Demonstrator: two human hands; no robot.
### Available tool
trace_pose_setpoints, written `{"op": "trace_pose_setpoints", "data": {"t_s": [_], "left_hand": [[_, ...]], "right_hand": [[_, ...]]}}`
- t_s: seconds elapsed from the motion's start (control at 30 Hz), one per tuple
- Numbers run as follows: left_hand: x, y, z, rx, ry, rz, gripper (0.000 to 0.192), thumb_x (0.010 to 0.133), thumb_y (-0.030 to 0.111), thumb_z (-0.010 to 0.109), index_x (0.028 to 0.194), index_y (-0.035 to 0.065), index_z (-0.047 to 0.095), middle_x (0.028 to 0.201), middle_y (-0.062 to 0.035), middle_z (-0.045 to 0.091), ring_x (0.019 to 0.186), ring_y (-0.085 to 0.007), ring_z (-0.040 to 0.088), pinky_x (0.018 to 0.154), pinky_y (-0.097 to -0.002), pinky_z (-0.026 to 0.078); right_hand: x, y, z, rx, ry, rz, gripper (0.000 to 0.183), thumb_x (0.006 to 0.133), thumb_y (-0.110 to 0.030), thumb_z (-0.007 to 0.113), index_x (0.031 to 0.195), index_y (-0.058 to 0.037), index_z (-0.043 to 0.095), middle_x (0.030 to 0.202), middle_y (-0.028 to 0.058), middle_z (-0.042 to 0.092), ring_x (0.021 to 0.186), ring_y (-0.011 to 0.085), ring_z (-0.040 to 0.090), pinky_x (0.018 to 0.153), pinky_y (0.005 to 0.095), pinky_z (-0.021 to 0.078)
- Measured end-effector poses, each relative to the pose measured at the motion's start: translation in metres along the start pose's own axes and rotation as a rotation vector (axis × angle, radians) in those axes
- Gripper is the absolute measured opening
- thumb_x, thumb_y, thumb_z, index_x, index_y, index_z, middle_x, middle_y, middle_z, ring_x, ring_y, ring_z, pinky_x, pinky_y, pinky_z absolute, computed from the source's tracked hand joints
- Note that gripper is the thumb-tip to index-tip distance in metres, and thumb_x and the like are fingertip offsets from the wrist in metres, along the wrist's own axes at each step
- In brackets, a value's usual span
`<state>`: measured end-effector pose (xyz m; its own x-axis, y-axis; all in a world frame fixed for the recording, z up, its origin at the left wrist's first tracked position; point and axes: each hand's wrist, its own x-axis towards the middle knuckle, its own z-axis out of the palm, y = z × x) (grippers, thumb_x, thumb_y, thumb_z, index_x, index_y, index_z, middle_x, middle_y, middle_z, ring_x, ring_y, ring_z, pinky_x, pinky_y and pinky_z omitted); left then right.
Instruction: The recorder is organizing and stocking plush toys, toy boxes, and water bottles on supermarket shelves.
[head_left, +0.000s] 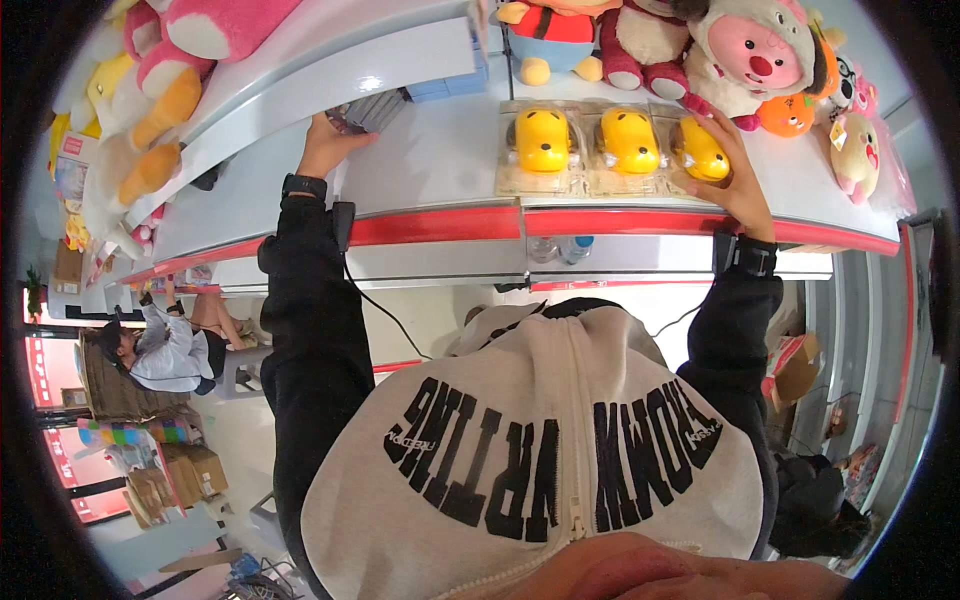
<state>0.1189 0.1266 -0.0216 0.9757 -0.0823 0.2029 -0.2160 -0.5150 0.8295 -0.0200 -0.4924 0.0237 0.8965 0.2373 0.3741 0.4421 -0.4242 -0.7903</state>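
My right hand (726, 169) spans the rightmost yellow toy (703, 148) in its clear plastic pack, thumb at the near edge and fingers at the far side. Two matching packs, a middle yellow toy (628, 141) and a left yellow toy (543, 141), lie in a row beside it on the white shelf (435, 161). Under a raised white ledge, my left hand (330, 144) has its thumb and fingers around the near end of a row of thin grey packs (379, 111). The ledge partly hides those packs and my left fingertips.
Blue boxes (448, 84) stand behind the grey packs. Plush toys (645, 45) line the back right, and more plush (217, 34) sits on the raised ledge (360, 67). A red strip (435, 226) edges the shelf. A seated person (176, 352) works further left.
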Motion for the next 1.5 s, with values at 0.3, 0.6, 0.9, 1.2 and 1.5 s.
{"op": "trace_pose_setpoints", "data": {"t_s": [0.3,0.6,0.9,1.2,1.5], "left_hand": [[-0.011,0.034,-0.040,0.170,-0.339,-0.035,0.117,0.065,0.007,0.091,0.154,0.0025,0.015,0.144,-0.0169,0.045,0.136,-0.0270,0.042,0.117,-0.0363,0.033],[0.011,0.027,-0.056,0.208,-0.584,0.120,0.123,0.065,0.010,0.090,0.159,0.0066,0.010,0.150,-0.0167,0.040,0.141,-0.0281,0.036,0.118,-0.0362,0.029],[0.006,0.013,-0.069,0.290,-0.550,0.363,0.137,0.064,0.024,0.097,0.161,0.0135,0.001,0.155,-0.0227,0.036,0.141,-0.0332,0.039,0.116,-0.0427,0.035],[-0.009,0.030,-0.052,0.242,-0.291,0.442,0.105,0.071,0.042,0.091,0.149,0.0022,0.034,0.140,-0.0211,0.054,0.124,-0.0316,0.057,0.106,-0.0414,0.046],[0.010,0.041,-0.015,0.146,-0.089,0.606,0.060,0.071,0.045,0.088,0.114,0.0059,0.070,0.103,-0.0124,0.074,0.076,-0.0214,0.070,0.067,-0.0301,0.056]], "right_hand": [[-0.014,-0.057,-0.023,-0.170,0.459,-0.344,0.053,0.085,-0.022,0.068,0.131,0.0016,0.058,0.137,0.0168,0.057,0.134,0.0284,0.048,0.118,0.0427,0.0282],[0.066,-0.201,0.160,-0.230,-0.415,-0.309,0.033,0.082,-0.020,0.073,0.112,-0.0051,0.068,0.107,0.0133,0.069,0.096,0.0305,0.066,0.087,0.0409,0.0517],[0.166,-0.141,0.280,-0.285,-0.292,-0.125,0.090,0.068,-0.046,0.087,0.139,-0.0070,0.050,0.128,0.0234,0.058,0.100,0.0337,0.066,0.088,0.0394,0.0542],[0.190,-0.134,0.297,-0.357,-0.270,-0.029,0.097,0.060,-0.049,0.094,0.134,0.0011,0.054,0.125,0.0226,0.062,0.109,0.0351,0.065,0.088,0.0393,0.0561],[0.204,-0.167,0.297,-0.460,-0.322,-0.112,0.088,0.061,-0.051,0.092,0.126,0.0000,0.062,0.120,0.0197,0.067,0.108,0.0325,0.064,0.093,0.0369,0.0515]]}}
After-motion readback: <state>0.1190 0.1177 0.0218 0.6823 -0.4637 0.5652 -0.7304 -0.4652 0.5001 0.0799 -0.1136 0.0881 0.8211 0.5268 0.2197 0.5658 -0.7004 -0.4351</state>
